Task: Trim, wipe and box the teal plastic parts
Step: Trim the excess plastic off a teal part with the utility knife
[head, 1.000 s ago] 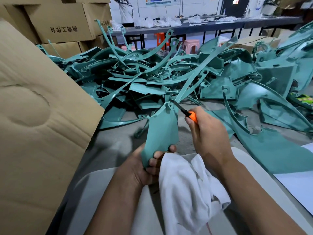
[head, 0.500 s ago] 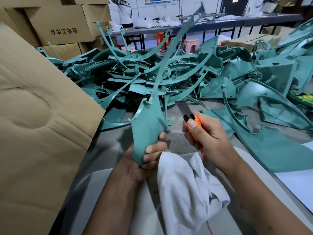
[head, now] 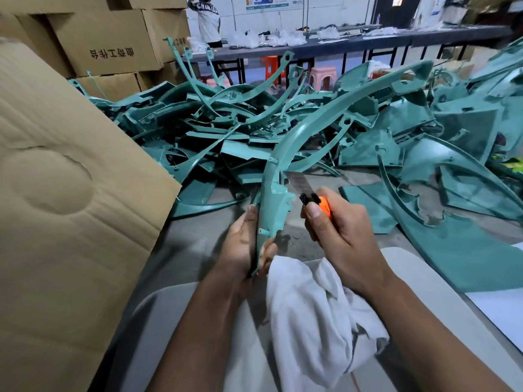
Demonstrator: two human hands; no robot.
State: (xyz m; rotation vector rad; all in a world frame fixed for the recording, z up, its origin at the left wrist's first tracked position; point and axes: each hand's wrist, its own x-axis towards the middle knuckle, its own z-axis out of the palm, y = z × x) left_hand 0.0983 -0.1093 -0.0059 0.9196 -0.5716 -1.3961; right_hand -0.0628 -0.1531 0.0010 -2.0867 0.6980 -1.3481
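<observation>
Between the hands, the teal part (head: 273, 205) stands nearly upright, its long arm curving up-right; left hand (head: 243, 247) grips its base, right hand (head: 336, 230) holds the knife (head: 310, 193) just beside its edge.

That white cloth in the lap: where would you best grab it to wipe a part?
Probably the bunched upper fold of the white cloth, pinched from above. It lies loose and crumpled below both hands, and the left hand, holding the teal part, is nearest; the right hand grips the knife.
</observation>
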